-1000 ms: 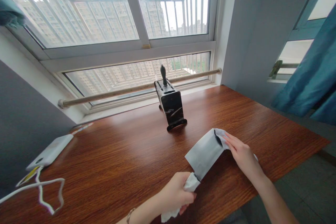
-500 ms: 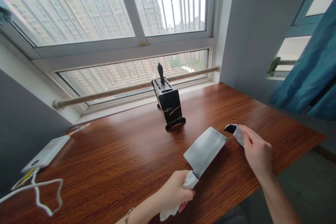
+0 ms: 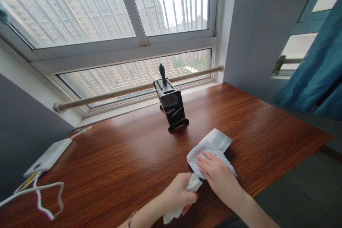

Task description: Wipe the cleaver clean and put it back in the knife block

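My left hand [image 3: 177,193] is closed around the handle of a cleaver, with white tissue [image 3: 194,183] wrapped between palm and handle. The cleaver's broad grey blade [image 3: 219,139] points away from me, up and to the right. Over the lower part of the blade lies a white cloth [image 3: 204,149], its dark underside showing slightly at the edge. My right hand [image 3: 217,172] holds that cloth against the blade, fingers extended over it. The blade's near part and most of the handle are hidden.
A black knife block [image 3: 173,108] stands near the window, one dark handle [image 3: 162,74] rising from its top. At the left edge lie a white power bank [image 3: 49,156] and a white cable [image 3: 37,194]. The wooden table [image 3: 128,156] ends at the right near a blue curtain [image 3: 307,78].
My right hand has moved left with the cloth, from beside the cleaver onto its blade, where the cloth is now spread. My left hand keeps its hold on the handle.
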`<act>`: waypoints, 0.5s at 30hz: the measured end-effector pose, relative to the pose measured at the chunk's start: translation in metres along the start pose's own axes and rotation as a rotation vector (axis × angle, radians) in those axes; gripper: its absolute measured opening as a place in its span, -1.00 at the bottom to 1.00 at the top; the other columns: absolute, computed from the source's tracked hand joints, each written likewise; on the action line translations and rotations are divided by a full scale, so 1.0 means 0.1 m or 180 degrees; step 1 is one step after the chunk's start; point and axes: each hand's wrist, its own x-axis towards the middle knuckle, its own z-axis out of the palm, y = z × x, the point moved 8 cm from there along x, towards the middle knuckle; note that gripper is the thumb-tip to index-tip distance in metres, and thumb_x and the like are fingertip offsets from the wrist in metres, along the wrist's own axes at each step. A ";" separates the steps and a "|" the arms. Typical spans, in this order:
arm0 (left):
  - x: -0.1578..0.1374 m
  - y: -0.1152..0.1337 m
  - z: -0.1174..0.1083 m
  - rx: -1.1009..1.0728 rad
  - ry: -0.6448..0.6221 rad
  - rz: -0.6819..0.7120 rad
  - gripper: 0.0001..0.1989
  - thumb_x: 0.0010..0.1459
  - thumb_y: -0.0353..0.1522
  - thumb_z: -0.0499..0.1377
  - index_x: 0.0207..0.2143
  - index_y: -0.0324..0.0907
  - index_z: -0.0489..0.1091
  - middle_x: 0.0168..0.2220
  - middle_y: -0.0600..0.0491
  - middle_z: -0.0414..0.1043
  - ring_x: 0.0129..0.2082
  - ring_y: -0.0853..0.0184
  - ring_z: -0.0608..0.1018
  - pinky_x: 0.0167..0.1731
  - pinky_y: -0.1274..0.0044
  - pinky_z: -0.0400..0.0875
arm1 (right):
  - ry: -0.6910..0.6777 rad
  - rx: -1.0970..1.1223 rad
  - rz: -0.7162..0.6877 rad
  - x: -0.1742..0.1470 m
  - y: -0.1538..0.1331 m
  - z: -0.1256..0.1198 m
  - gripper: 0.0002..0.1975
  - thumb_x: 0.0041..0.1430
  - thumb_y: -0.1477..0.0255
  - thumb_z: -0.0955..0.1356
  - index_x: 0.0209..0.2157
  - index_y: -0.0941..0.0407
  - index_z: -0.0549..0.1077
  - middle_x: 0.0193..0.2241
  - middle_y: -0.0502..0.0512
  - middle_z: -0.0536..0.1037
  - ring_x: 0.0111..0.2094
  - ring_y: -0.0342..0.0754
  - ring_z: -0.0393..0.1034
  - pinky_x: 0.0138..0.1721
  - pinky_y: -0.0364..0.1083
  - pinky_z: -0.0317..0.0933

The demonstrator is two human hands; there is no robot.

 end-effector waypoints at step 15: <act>-0.01 0.01 0.02 -0.0158 -0.0046 0.0069 -0.86 -0.20 -0.48 0.05 -0.50 -0.15 0.13 -0.77 0.28 0.22 -0.82 0.48 0.26 -0.89 0.68 0.09 | -0.0273 -0.0063 0.0018 0.02 -0.08 -0.02 -0.67 0.28 0.48 0.17 -0.02 0.07 0.44 0.09 -0.07 0.39 0.19 0.06 0.16 0.24 0.17 0.04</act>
